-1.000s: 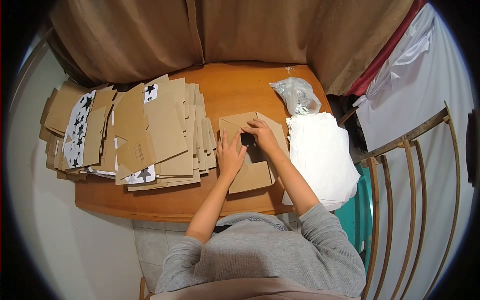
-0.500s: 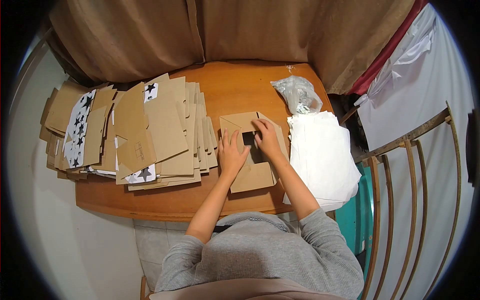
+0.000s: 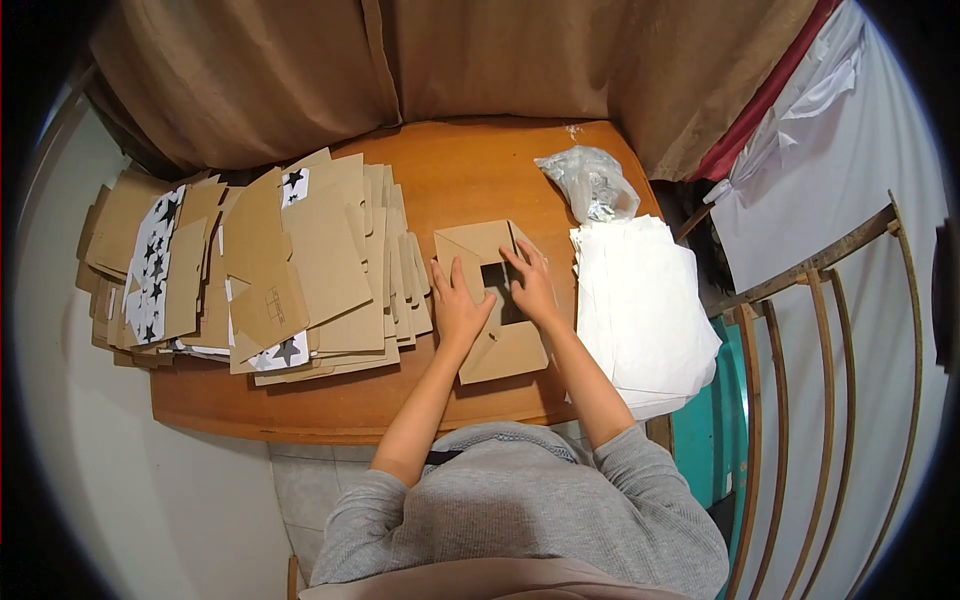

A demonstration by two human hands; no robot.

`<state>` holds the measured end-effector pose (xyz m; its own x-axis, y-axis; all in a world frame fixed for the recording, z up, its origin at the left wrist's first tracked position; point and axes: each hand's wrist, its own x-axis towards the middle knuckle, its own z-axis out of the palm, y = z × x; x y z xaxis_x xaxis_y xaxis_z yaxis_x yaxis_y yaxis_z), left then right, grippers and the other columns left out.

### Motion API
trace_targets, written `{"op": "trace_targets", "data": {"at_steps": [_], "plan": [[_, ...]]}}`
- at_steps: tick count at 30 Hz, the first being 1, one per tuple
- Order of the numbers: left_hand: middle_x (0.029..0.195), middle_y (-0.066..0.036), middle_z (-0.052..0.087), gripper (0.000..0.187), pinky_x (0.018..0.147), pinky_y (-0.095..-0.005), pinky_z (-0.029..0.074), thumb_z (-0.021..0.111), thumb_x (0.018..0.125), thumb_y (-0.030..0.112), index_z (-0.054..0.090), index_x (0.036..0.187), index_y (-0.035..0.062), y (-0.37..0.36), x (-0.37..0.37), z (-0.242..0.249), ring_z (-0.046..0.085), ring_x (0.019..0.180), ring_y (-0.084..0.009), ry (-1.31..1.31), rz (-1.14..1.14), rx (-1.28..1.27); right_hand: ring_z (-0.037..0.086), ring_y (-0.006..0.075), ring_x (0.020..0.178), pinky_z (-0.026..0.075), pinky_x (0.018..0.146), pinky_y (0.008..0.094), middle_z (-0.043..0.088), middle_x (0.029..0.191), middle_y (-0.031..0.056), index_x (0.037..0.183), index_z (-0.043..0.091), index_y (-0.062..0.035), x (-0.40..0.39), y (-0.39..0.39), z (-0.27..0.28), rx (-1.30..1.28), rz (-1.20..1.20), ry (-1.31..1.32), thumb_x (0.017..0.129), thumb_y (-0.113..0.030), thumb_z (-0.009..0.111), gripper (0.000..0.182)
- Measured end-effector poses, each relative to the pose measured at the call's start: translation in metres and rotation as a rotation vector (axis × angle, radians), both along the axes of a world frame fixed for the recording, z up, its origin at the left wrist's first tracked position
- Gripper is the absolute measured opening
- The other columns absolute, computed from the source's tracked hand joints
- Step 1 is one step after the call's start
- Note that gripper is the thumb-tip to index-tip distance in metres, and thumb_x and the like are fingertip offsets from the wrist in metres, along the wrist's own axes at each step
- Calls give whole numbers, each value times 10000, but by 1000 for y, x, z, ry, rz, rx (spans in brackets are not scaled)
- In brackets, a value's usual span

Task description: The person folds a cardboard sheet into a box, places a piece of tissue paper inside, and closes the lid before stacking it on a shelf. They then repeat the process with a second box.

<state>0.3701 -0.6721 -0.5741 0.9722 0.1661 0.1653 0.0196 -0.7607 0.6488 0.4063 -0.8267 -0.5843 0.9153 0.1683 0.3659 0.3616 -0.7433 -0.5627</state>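
A brown cardboard piece [image 3: 505, 355] with folded flaps lies on the wooden table, a dark opening at its middle. My left hand [image 3: 460, 305] rests on its left side, fingers spread and thumb near the opening. On the right side, my right hand [image 3: 530, 285] presses the cardboard with its fingers apart. Both hands touch the cardboard from above without gripping it.
Stacked flat cardboard [image 3: 335, 240], some with star prints, covers the left of the table [image 3: 300, 415]. White sheets [image 3: 645, 310] are piled at the right, with a clear plastic bag [image 3: 595, 185] behind them. A wooden rack [image 3: 830, 370] stands at far right.
The right-hand flap has folded further inward under my right hand, which has shifted slightly downward. My left hand has barely moved. The whole view has shifted slightly.
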Motion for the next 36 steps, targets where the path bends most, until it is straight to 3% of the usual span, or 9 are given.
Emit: {"op": "trace_targets", "data": {"at_steps": [5,10,12,16,18,19,20,22,36], "plan": [[1438,-324,176,828,1012,-472,370,694,681,271,318,1386,53,-1,-1,1,307,1280,-486,11,-9,-14,452,362,1193,346,1024,413,465,1311,191,1322,462,-81,-8,-9,7,636,41,139,760,-55,629,586],[1433,-305,199,829,1012,-503,354,708,678,285,324,1383,77,2,0,-3,307,1281,-479,-15,-3,-74,495,344,1140,401,968,387,520,1214,242,1301,423,19,-30,-47,14,161,-432,84,801,-185,668,593],[1436,-299,199,829,1010,-510,352,710,678,288,324,1384,87,3,0,-2,308,1280,-479,-4,-5,-90,500,363,1122,403,958,390,525,1198,253,1306,415,28,-44,-55,32,470,-438,443,802,-194,670,607],[1440,-287,203,836,1008,-516,350,715,675,294,319,1387,107,3,1,-3,314,1276,-478,-10,2,-103,510,363,1086,407,946,397,540,1155,229,1320,409,14,-59,-56,38,641,-305,513,801,-191,678,620],[1439,-287,205,836,1009,-516,348,716,675,294,318,1386,107,3,0,-3,316,1274,-479,-3,0,-102,504,361,1083,418,907,438,551,1124,185,1317,420,-15,-75,-42,56,169,-317,-72,777,-193,697,633],[1438,-288,206,836,1010,-516,346,716,675,294,318,1386,107,3,0,-3,318,1272,-480,-2,-3,-103,517,318,1060,414,897,439,554,1101,132,1207,537,-61,-84,-30,76,73,-328,-166,766,-154,698,479],[1438,-288,206,836,1010,-516,346,716,675,294,318,1386,107,4,0,-4,318,1272,-480,4,-4,-101,517,318,1060,414,897,439,554,1101,132,1207,537,-61,-91,-23,83,74,-329,-160,766,-154,698,479],[1434,-291,213,832,1011,-516,345,714,676,296,319,1383,109,3,1,-6,326,1263,-487,-48,-2,-87,517,290,1060,380,967,448,553,1097,105,1057,618,-107,-102,-15,88,5,77,-103,774,-149,681,293],[1441,-288,208,861,1030,-508,326,702,675,308,304,1404,81,3,3,-4,291,1295,-469,-4,19,-98,547,283,951,276,1051,575,550,885,86,884,607,-75,-96,9,38,-242,-32,124,834,-212,631,148]]}}
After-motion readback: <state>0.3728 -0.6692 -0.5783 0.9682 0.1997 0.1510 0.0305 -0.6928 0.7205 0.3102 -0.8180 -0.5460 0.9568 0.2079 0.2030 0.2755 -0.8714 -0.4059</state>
